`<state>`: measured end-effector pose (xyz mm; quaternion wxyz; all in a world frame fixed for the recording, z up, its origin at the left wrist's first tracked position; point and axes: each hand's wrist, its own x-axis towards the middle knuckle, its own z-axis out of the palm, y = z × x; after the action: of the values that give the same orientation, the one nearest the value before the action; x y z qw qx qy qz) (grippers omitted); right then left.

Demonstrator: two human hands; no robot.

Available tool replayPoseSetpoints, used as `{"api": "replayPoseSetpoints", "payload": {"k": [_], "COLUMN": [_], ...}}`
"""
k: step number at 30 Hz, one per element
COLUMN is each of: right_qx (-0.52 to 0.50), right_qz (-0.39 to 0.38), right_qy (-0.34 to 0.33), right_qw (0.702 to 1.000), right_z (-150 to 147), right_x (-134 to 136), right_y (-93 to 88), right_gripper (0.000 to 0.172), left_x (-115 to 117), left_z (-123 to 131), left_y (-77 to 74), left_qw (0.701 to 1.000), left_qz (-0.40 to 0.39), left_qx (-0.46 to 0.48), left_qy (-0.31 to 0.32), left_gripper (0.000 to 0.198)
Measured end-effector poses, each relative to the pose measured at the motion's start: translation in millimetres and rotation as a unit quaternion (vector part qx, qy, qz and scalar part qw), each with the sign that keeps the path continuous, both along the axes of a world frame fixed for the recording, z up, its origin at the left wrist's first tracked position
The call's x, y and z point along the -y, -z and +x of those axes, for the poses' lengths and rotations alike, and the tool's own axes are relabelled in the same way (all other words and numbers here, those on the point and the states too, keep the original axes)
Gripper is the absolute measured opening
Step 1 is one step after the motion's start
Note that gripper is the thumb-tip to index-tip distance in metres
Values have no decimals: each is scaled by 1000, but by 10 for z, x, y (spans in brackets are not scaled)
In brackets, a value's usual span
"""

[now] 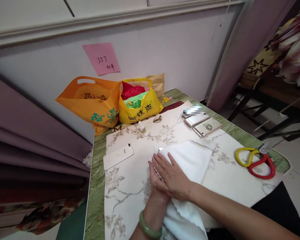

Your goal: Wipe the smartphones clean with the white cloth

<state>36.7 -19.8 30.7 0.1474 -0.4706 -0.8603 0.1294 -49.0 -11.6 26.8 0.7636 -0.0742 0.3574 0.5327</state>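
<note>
At the near half of the desk (95, 193), we see our left hand (158, 181) and right hand (173, 178) pressed together at the white cloth (195, 158), probably so that it stays firm; the right lies on top, fingers straight. Whether either hand closes around the cloth, we cannot tell. A small shiny corner (161, 149) shows beyond them. The orange bag (90, 106) and yellow bag (140, 111) stand along the far edge, perhaps to leave the middle for working. The gold phone (213, 126) lies near the right edge, the scissors (257, 162) at the right corner; toward the left edge we have more open room, up to the white phone (118, 156).
</note>
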Motion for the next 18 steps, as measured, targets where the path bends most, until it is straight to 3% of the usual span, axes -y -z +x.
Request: {"api": "replayPoseSetpoints", "payload": {"k": [4, 8, 12, 18], "right_qx": [-14, -10, 2, 21], "right_qz": [-59, -65, -37, 10], "right_qy": [43, 107, 135, 112], "right_qw": [997, 992, 990, 993], "right_z": [67, 154, 234, 253], "right_x": [-413, -549, -390, 52], "right_y": [10, 37, 86, 116], "right_gripper": [71, 72, 75, 78], "left_x": [-25, -16, -6, 2], "left_z": [9, 13, 2, -37], "left_y": [25, 69, 37, 21], "left_qw": [998, 993, 992, 993], "left_qz": [27, 57, 56, 45], "left_qx": [41, 69, 85, 86], "left_qy": [40, 73, 80, 67], "left_gripper": [51, 60, 62, 60]}}
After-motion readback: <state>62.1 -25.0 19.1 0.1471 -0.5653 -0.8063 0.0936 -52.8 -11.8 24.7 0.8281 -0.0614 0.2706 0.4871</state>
